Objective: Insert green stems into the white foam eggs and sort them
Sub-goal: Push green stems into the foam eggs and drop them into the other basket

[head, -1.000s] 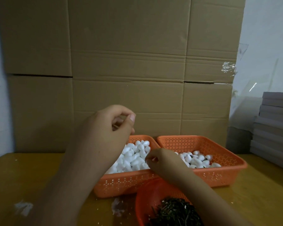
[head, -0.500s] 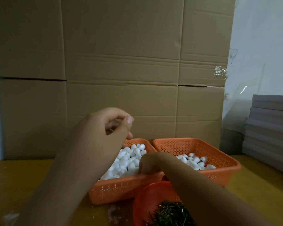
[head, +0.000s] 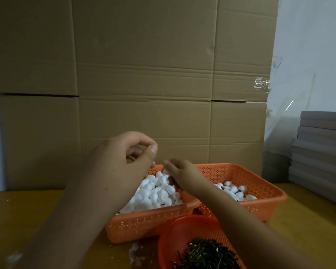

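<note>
Foam eggs [head: 153, 193], perforated plastic basket [head: 144, 224]

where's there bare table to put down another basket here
Bare wooden table lies left of the left basket, though white crumbs dot its near corner. A second bare patch lies right of the right basket, bordered by the grey board stack. The middle is crowded: both baskets touch, the round stem bowl sits against them, and both forearms cross it.

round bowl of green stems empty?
No, the round orange bowl at the near edge holds a dense pile of dark green stems.
</note>
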The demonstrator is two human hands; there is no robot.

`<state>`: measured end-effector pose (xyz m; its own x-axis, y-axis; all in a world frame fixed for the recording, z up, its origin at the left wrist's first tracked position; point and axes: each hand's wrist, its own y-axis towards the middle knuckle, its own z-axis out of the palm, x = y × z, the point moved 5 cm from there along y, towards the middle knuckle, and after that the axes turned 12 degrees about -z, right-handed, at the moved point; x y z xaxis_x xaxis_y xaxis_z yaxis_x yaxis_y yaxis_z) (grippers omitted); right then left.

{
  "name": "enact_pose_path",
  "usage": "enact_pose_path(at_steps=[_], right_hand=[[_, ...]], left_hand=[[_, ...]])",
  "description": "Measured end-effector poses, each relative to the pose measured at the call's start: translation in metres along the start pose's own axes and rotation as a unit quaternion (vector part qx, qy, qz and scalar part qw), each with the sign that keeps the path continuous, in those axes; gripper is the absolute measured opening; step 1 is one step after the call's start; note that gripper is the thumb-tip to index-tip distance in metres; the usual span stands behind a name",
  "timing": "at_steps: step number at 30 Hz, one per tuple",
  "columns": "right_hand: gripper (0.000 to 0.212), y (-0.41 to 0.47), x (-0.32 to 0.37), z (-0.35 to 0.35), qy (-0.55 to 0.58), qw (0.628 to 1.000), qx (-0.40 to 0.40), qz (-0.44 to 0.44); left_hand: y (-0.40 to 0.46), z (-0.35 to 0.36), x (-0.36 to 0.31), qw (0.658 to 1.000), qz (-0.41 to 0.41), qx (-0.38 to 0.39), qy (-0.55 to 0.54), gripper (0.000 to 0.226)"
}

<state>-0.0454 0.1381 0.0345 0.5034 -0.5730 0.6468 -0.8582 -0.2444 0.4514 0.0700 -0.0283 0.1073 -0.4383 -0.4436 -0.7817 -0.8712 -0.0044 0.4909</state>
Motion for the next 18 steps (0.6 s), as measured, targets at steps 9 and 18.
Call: enact_pose_path(at_steps=[9, 18], right_hand=[[0.034, -0.071, 0.060, -0.022, 0.390, 0.918, -0.006, -0.073], [0.027, -0.084, 0.084, -0.042, 0.395, 0.912, -0.038, -0.102]], left_hand=[[-0.008, 0.018, -0.004, 0.998, 0.014, 0.050, 0.048, 0.018], [-0.013, 0.021, -0.015, 0.997, 0.071, -0.006, 0.027, 0.020]])
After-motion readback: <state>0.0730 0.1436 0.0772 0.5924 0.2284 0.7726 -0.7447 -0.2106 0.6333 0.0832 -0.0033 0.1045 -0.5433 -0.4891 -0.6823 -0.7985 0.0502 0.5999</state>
